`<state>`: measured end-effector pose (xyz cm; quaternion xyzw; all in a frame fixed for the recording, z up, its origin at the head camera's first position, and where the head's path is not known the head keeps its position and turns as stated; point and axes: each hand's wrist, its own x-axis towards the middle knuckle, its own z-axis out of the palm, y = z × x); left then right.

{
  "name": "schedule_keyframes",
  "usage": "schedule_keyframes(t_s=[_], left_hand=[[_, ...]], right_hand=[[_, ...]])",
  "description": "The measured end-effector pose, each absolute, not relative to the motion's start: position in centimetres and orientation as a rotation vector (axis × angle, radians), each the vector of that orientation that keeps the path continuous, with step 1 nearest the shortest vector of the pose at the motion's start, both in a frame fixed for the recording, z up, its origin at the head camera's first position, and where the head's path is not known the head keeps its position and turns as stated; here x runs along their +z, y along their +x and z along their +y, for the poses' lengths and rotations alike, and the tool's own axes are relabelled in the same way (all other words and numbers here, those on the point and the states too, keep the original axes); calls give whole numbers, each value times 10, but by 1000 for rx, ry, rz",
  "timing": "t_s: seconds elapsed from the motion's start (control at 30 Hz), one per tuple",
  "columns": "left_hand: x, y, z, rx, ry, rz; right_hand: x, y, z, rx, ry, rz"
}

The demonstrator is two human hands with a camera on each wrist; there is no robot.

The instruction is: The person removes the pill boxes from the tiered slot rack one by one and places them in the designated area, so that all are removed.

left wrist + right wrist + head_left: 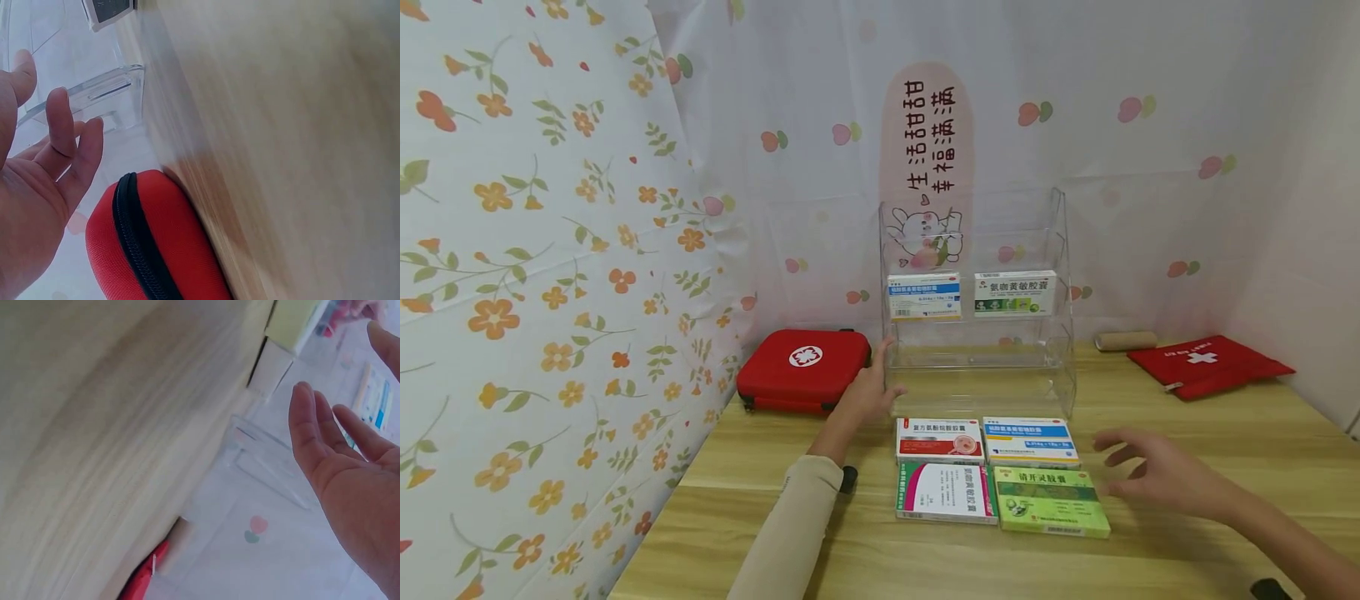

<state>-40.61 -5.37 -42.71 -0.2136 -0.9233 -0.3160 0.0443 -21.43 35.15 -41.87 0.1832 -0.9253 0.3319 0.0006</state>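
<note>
While the left hand [871, 390] lay with its fingers straight and relaxed beside the lower left corner of the clear acrylic rack [977, 333], gripping nothing, the right hand [1153, 471] hovered with fingers spread apart just right of the four medicine boxes [996, 471] on the bench [1187, 550], also holding nothing. Nearest to it lay the green box [1051, 500], with the blue-striped box [1030, 440] behind; the red-and-white box [940, 439] and the pink-banded box [945, 492] lay to their left. All four lay flat in a close two-by-two block, just in front of the rack.

To lift a box cleanly, the hand would best pinch it across its short edges, since the flat cardboard faces look smooth and the neighbours lie nearly touching; steadying the rack at its base seems sensible, as thin acrylic probably slides easily on the wood-grain surface.

Two further boxes [970, 294] stood upright on a middle tier of the stepped, transparent rack. A rigid red first-aid case [803, 368] with a black zipper sat just left of it; a soft red pouch [1210, 365] and a pale roll [1126, 340] lay well to the right.
</note>
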Motion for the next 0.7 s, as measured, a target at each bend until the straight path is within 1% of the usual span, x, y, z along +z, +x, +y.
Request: schedule_keyframes(t_s=[0.2,0.7], left_hand=[[-426,-405,-53,-948,-653,-2820],[-427,-405,-52,-961,-638,-2828]], right_hand=[[-414,-222,351,1068,507,-2838],[-399,-249,340,943,301,-2638]])
